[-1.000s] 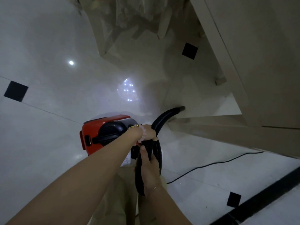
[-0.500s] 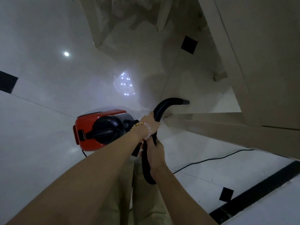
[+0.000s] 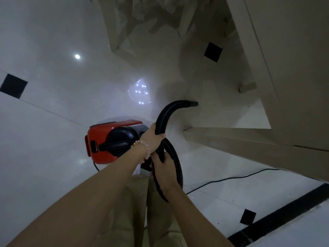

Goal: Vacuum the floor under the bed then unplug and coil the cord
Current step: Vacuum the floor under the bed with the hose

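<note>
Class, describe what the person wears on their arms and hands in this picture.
Both forearms are bare, with no sleeves in view. The left wrist carries a bracelet of pale round beads with small gold beads. The right wrist carries a thin fine bracelet. No gloves.

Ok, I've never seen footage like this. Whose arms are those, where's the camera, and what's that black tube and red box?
The camera sits on the person's head and looks down, so the two arms coming in from the bottom are the person's own. There is no robot. The red box is a small vacuum cleaner standing on the glossy white tiled floor. The black tube is its hose. The left hand grips it higher up, the right hand lower down, and the nozzle points toward the beige bed frame on the right. The thin black line on the floor is the power cord; its plug is out of view.
</note>
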{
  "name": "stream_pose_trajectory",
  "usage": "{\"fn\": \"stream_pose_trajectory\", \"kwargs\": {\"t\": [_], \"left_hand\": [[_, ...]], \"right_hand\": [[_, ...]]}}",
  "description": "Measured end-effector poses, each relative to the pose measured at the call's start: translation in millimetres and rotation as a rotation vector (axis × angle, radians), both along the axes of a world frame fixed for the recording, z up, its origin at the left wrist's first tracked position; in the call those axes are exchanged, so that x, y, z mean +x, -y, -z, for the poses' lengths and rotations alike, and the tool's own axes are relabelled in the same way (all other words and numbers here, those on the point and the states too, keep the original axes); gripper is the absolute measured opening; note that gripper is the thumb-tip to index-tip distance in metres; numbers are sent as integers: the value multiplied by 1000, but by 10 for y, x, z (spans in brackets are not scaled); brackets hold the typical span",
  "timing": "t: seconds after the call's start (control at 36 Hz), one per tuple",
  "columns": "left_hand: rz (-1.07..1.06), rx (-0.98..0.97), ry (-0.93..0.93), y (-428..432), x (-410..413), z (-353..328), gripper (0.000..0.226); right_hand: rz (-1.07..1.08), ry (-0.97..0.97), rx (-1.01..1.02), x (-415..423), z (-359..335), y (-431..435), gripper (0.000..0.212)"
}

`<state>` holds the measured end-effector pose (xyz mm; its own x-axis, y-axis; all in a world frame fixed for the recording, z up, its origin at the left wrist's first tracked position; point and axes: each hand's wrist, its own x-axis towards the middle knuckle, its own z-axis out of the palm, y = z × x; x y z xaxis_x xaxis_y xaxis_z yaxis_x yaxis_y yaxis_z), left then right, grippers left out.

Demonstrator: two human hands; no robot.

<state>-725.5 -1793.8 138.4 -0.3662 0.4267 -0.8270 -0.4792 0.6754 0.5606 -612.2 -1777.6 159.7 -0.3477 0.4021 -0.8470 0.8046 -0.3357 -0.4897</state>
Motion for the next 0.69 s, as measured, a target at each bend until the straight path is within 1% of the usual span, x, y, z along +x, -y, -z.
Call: {"fn": "stream_pose_trajectory", "kwargs": {"t": [0.08, 0.17, 0.28, 0.39, 0.47, 0.58, 0.64, 0.69], "left_hand": [[-67, 11, 3, 53, -27, 48, 41], [-185, 15, 38, 119, -68, 92, 39], [-379, 42, 124, 232, -170, 116, 33], [-624, 82, 180, 435, -274, 131, 46], [-807, 110, 224, 656, -343, 149, 46], [-986, 138, 262, 905, -399, 189, 39], [-1043, 133, 269, 1024, -416, 257, 45], [-1028, 139, 253, 1154, -441, 326, 49]], "right_hand": [[-55, 27, 14, -48, 38, -14, 38], [-131, 21, 50, -110, 87, -15, 39], [-239, -8, 53, -227, 106, -41, 49], [-404, -27, 4, -414, 141, -73, 60], [-544, -31, -25, -575, 174, -45, 55], [-707, -33, -2, -781, 238, 71, 46], [-764, -28, 33, -852, 301, 171, 49], [-819, -5, 76, -902, 374, 283, 54]]}}
